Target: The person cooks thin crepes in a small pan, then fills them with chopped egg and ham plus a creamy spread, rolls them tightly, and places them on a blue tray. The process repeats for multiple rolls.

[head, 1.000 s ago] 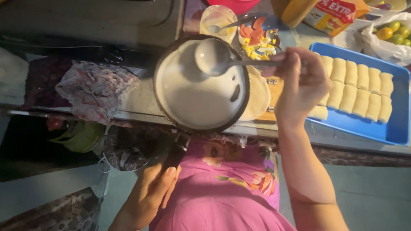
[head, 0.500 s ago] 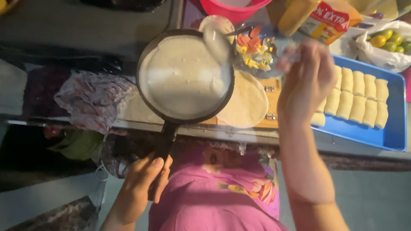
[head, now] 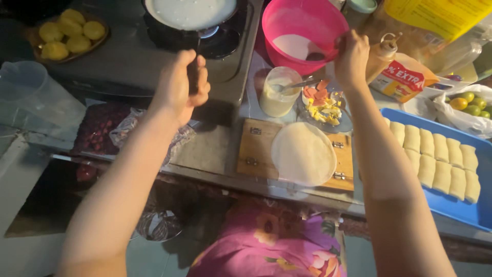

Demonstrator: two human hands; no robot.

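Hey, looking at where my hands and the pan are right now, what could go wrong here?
The left hand grips the handle of the pan, which is full of thin white batter over the stove burner; a tilt might spill batter onto the flame.

The right hand is at the rim of the pink bowl, close to the squeeze bottle and the cup with a spoon in it; a quick pull back might knock one over.

I see a glossy pink plastic bowl [head: 302, 31], a matt wooden board [head: 256, 149] with small metal hinges, a smooth blue plastic tray [head: 456, 205], and a dark metal pan [head: 189, 13] holding wet, shiny white batter. The stove [head: 123, 56] looks like dull grey metal.
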